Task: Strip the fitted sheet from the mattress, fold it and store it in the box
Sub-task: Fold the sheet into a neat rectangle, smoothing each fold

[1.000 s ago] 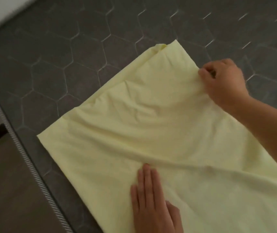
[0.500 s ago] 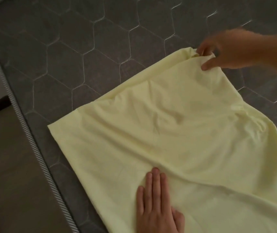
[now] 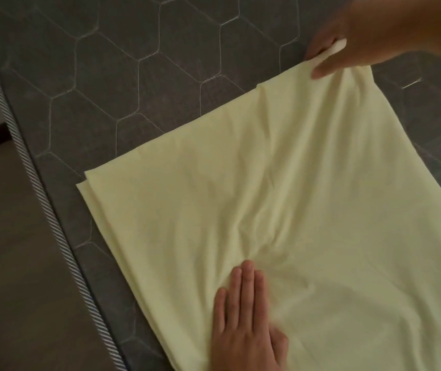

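Flat and palm down, the left hand [image 3: 243, 317] presses on the pale yellow fitted sheet [image 3: 280, 196] near the bottom of the view, its fingers [image 3: 247, 279] straight, close together and pointing away from the person; it grips nothing, it only pins the cloth in place. Soft creases fan out from the fingertips toward the middle of the fabric. At the upper right, the right hand [image 3: 347, 46] is closed on the far corner of the sheet, with a small roll of cloth showing between thumb and fingers, and that corner is lifted a little so the fabric falls away from it in shallow folds. This hand is blurred and partly cut by the edge of the view. The sheet lies folded on the bare mattress [image 3: 133, 76], spread diagonally from the raised corner down to the lower right, where it runs out of frame. At its left corner two layers show, the lower one peeking out just beyond the upper. The mattress top is dark grey, quilted with pale stitching in a hexagon pattern, and a striped piping [image 3: 42, 196] runs along its left edge. Beyond that edge lies a brown floor [image 3: 5, 263]. No box shows in this view.
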